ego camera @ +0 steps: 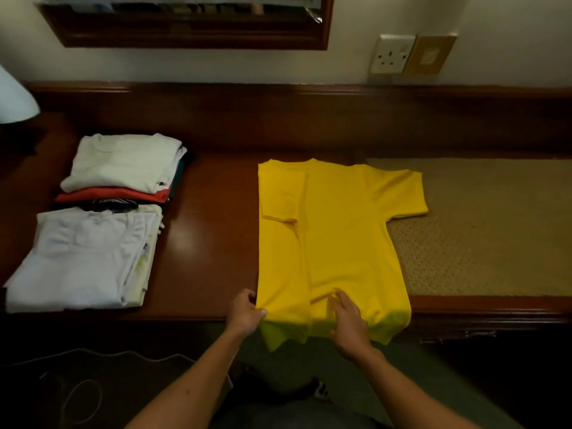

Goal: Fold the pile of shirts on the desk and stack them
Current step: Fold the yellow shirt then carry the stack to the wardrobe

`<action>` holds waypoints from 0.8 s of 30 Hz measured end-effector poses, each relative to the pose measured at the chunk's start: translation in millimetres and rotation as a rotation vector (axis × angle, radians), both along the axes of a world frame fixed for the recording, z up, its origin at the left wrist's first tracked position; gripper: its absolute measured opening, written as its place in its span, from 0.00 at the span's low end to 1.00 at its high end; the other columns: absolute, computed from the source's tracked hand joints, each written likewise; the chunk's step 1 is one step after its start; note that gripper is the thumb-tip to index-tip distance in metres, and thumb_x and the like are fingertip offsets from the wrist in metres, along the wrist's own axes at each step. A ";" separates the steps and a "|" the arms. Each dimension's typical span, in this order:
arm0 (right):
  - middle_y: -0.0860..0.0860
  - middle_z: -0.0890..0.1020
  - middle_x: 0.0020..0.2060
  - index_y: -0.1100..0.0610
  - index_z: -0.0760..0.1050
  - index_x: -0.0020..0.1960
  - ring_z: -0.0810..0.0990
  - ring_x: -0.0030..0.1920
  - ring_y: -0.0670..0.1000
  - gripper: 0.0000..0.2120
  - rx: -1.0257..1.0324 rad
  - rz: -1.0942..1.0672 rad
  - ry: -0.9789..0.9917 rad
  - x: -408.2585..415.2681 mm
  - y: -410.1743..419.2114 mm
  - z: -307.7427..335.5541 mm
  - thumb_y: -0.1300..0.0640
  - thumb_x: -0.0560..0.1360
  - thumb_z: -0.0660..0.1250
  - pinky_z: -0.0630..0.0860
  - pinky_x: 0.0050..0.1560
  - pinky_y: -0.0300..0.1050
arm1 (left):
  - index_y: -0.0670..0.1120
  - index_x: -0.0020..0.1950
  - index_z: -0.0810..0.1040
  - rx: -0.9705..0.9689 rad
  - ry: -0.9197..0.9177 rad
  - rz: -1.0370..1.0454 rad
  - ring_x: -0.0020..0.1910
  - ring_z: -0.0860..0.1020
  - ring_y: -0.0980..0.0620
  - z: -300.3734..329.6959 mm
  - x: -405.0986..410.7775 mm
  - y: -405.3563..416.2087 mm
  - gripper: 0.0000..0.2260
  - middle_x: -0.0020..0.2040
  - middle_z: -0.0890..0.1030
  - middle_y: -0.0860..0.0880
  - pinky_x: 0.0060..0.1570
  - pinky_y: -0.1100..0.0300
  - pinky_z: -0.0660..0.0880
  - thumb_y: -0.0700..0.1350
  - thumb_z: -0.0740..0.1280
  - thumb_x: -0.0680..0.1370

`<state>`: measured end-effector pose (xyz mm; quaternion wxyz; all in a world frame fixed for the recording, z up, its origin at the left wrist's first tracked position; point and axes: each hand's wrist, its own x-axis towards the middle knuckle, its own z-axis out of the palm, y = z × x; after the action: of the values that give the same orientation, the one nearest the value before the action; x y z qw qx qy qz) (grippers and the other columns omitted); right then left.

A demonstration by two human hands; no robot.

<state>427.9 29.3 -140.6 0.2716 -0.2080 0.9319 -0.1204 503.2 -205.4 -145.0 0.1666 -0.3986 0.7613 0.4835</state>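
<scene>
Both hands work the yellow shirt (337, 243) at desk (210, 243) centre: left hand (246, 312) pinches its seven-o'clock hem, right hand (348, 320) presses spread fingers flat, seemingly steadying the fold.

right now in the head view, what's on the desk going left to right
lamp shade → folded shirt stacks → bare desk → yellow shirt, hem gripped by the left hand → woven mat

yellow shirt (337, 243) flat on desk (210, 243) | left side folded in | folded stacks (102, 218) left
</scene>
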 end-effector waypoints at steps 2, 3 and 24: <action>0.51 0.46 0.79 0.55 0.51 0.79 0.49 0.78 0.55 0.38 0.014 0.016 0.010 2.1 -0.3 -1.0 0.55 0.76 0.69 0.60 0.74 0.49 | 0.48 0.58 0.68 -0.001 0.015 0.007 0.49 0.76 0.49 2.6 1.7 0.6 0.18 0.49 0.75 0.47 0.36 0.62 0.71 0.38 0.73 0.74; 0.52 0.46 0.79 0.55 0.50 0.79 0.49 0.78 0.55 0.39 0.018 0.017 0.013 2.8 -0.8 -1.8 0.55 0.76 0.68 0.60 0.74 0.49 | 0.48 0.58 0.69 -0.011 0.026 0.007 0.48 0.76 0.49 1.7 3.0 -0.5 0.19 0.49 0.75 0.47 0.35 0.62 0.70 0.38 0.74 0.74; 0.61 0.79 0.58 0.59 0.74 0.66 0.78 0.57 0.61 0.20 -0.232 -0.963 -0.032 16.6 92.8 -9.0 0.63 0.74 0.68 0.74 0.55 0.51 | 0.54 0.74 0.66 -0.704 0.077 -0.636 0.57 0.67 0.46 8.3 -31.1 -8.8 0.23 0.58 0.68 0.45 0.55 0.52 0.68 0.46 0.59 0.79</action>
<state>444.5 122.1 -149.6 0.1745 0.2193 0.8983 -0.3385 472.1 -214.2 -136.6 0.1329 -0.1597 0.9687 0.1357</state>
